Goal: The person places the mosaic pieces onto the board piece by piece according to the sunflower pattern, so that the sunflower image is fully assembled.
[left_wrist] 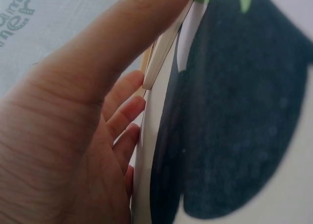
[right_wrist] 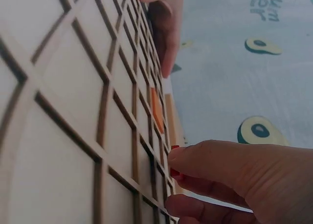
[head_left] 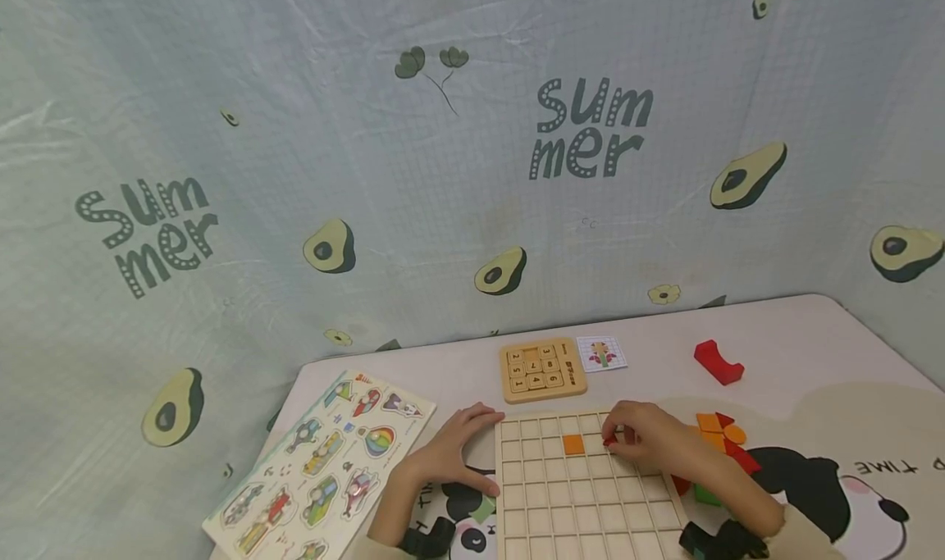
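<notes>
A wooden grid board (head_left: 557, 494) lies at the front of the table, with an orange square tile (head_left: 573, 444) in one of its upper cells. My right hand (head_left: 641, 435) pinches a small red piece (right_wrist: 174, 174) between thumb and fingers, over the board's upper right cells. Most of that piece is hidden by the fingers, so its shape is unclear. At the board's left edge, my left hand (head_left: 452, 452) is spread, its fingertip at the top left corner and its thumb touching the side lower down.
A picture puzzle board (head_left: 325, 462) lies on the left. Behind the grid are a wooden number slide puzzle (head_left: 542, 370) and a small pattern card (head_left: 601, 353). A red arch block (head_left: 719, 362) lies back right; loose orange tiles (head_left: 709, 423), red and green ones sit by the right forearm.
</notes>
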`<action>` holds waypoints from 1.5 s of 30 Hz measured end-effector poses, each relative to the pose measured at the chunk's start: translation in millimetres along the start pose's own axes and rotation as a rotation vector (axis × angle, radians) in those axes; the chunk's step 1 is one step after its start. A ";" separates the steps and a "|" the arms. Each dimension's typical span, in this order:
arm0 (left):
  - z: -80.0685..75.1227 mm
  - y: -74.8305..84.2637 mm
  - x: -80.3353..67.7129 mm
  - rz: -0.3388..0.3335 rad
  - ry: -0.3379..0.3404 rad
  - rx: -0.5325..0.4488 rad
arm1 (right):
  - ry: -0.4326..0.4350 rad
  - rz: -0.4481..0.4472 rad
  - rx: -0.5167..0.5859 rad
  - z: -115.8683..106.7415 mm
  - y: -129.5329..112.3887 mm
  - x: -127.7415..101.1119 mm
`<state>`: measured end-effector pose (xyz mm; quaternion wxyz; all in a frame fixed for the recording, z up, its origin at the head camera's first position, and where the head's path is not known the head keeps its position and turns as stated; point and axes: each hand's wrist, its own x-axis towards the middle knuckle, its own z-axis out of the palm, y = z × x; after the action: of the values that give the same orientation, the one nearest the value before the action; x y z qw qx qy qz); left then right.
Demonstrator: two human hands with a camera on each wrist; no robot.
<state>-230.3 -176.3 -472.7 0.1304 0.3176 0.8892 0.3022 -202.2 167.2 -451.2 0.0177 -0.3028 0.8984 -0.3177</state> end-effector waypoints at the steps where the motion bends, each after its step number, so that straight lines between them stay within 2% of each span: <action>1: 0.0 0.1 0.0 -0.001 0.000 0.002 | -0.003 0.001 0.002 1.8 -0.3 0.5; 8: 0.1 0.9 -0.5 -0.003 0.001 -0.003 | 0.015 0.049 -0.026 15.0 -2.1 1.3; 13: 1.0 -0.5 0.6 -0.017 0.003 -0.003 | 0.044 0.042 -0.033 20.0 -3.0 1.1; 23: 0.9 -1.5 1.0 -0.022 0.009 0.004 | 0.058 0.064 -0.036 20.4 -5.2 1.1; 39: 2.5 -1.5 0.6 -0.034 0.003 0.002 | 0.109 0.044 -0.055 27.4 -3.0 -1.0; 45: 2.4 -2.8 0.8 -0.024 0.007 0.007 | 0.103 0.038 -0.044 25.3 -4.0 -0.3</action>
<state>-231.2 -176.5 -476.3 0.1299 0.3063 0.8945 0.2985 -194.2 150.7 -469.1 -0.0292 -0.2694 0.9103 -0.3129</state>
